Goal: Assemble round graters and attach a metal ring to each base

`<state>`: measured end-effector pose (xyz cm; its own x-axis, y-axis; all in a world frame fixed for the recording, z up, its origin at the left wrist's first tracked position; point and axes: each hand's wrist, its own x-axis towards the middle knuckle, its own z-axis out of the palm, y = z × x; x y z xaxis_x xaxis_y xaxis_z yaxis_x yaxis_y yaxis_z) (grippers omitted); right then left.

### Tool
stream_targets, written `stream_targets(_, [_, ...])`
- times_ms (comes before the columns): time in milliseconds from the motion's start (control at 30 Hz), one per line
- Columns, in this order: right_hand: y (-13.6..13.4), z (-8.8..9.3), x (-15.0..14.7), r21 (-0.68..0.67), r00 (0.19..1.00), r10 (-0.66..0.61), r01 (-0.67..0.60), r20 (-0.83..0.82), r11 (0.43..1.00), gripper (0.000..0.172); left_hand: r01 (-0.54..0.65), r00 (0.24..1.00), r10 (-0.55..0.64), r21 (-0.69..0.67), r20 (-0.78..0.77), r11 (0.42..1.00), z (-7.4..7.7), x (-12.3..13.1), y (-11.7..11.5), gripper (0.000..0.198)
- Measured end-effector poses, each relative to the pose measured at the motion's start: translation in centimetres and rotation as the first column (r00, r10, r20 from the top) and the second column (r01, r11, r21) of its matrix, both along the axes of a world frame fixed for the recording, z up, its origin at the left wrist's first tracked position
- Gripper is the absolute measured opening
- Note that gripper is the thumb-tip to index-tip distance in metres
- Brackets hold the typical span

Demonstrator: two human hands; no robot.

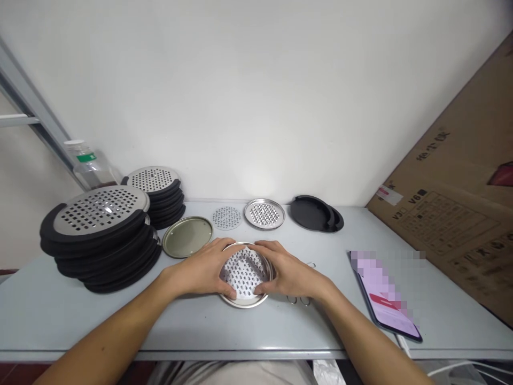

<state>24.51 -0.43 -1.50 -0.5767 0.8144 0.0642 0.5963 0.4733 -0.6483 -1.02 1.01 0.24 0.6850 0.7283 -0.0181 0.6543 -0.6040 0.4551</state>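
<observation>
Both my hands are curled round a round metal grater disc (243, 278) with rows of raised holes. It lies in or over a shallow silver rimmed plate (245, 305) on the table, tilted slightly inside the rim. My left hand (208, 267) grips the left edge, its thumb near the front. On the opposite edge, my right hand (286, 270) mirrors it, fingers at the back and thumb in front. Small wire rings (305, 301) lie just beside my right wrist, partly hidden by it.
Stacks of black-rimmed graters (100, 224) stand on the left, before a clear bottle (90, 166). Behind my hands are an olive-coloured lid (187, 237), a loose perforated disc (226, 218), a rimmed grater plate (264, 214) and black holders (312, 213). A phone (385, 297) and cardboard box (449, 203) are right.
</observation>
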Motion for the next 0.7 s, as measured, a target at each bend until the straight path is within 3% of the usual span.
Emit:
stream_targets(300, [0.32, -0.52, -0.28, 0.053, 1.0, -0.005, 0.006, -0.015, 0.999, 0.097, -0.001, 1.0, 0.001, 0.01, 0.007, 1.0, 0.09, 0.26, -0.03, 0.095])
stream_targets(533, [0.21, -0.78, -0.33, 0.056, 1.0, -0.011, 0.012, -0.024, 0.998, 0.083, -0.067, 0.998, 0.066, 0.096, 0.007, 0.993, -0.16, 0.2, -0.02, 0.096])
stream_targets(700, [0.32, -0.86, 0.07, 0.018, 0.998, -0.031, 0.032, -0.049, 0.999, 0.084, -0.044, 0.999, 0.045, 0.036, -0.001, 0.998, -0.12, -0.33, 0.26, 0.099])
